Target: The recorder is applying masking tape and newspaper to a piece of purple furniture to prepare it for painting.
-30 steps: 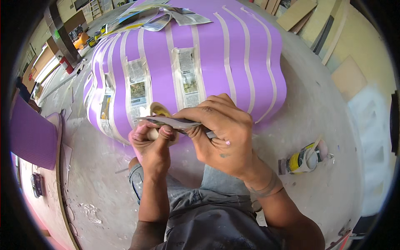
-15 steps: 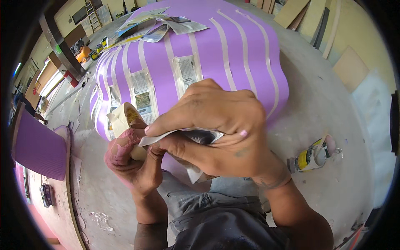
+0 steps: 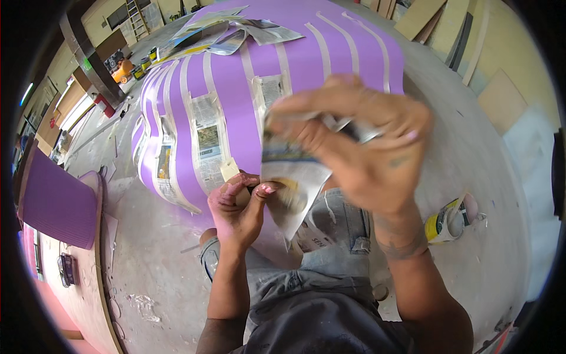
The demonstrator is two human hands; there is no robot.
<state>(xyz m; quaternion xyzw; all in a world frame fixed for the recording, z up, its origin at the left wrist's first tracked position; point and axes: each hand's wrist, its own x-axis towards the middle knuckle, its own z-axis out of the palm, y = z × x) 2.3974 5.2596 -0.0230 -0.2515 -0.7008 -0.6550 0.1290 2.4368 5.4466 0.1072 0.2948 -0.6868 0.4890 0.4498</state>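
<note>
My right hand (image 3: 377, 141), somewhat blurred, is raised and pinches a crumpled newspaper sheet (image 3: 303, 194) that hangs down from its fingers. Lower and to the left, my left hand (image 3: 236, 203) is closed on a roll of masking tape (image 3: 229, 170), of which only a pale part shows. Its fingertips are close to the sheet's left edge; whether they grip the paper too I cannot tell. Beyond both hands stands a large, rounded purple form (image 3: 236, 135). Strips of masking tape (image 3: 321, 50) run down it, with newspaper pieces (image 3: 206, 138) taped between some of them.
Loose newspaper sheets (image 3: 230, 35) lie on top of the purple form. A paint-stained bucket (image 3: 446, 221) is on the floor at right. At left are a purple curved piece (image 3: 59, 197), a dark post (image 3: 91, 62) and a fire extinguisher (image 3: 103, 105). Boards (image 3: 418, 23) lean at the far right.
My right hand has moved up and right, away from the left hand, drawing the newspaper out so more of it shows. My left hand has turned, and the tape roll is more hidden.
</note>
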